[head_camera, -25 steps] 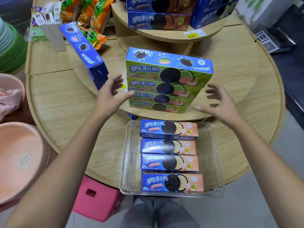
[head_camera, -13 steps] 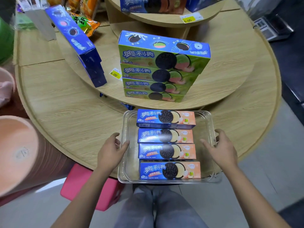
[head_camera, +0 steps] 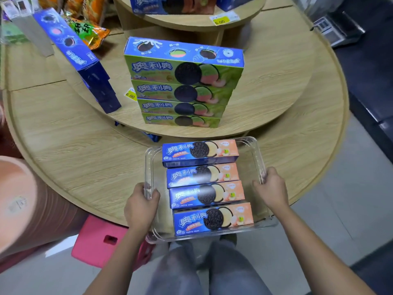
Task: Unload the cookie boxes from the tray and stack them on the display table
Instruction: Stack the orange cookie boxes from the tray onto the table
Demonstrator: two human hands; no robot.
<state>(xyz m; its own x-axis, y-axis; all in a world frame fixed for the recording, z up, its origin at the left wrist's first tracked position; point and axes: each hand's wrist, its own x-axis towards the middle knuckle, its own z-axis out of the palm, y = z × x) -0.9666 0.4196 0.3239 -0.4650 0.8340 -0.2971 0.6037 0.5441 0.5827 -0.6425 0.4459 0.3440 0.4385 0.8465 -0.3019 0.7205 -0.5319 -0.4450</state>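
A: Hands down on the tray now. A second ago both were open and raised near the green stack (head_camera: 182,81) on the middle tier; half a second ago they hung just beside the tray walls. Left hand (head_camera: 140,206) has its fingers curled over the left rim of the clear tray (head_camera: 258,154), right hand (head_camera: 271,188) likewise on the right rim. Both closed on plastic, not on a box.

B: So no box taken?

A: None. Four peach cookie boxes (head_camera: 205,186) lie in the tray in a row, each touching the next. My reading: tray gets shifted first, unloading after.

B: Where does the tray sit?

A: On the near edge of the lowest tier of the round display table (head_camera: 85,158), its near end overhanging toward the person's knees.

B: Surroundings?

A: Pale wood-grain tiers. Blue boxes (head_camera: 85,67) lean left of the green stack, yellow price tag (head_camera: 130,95) between them. Pink stool (head_camera: 102,239) below the table, grey floor, pink tub at left, blurred.
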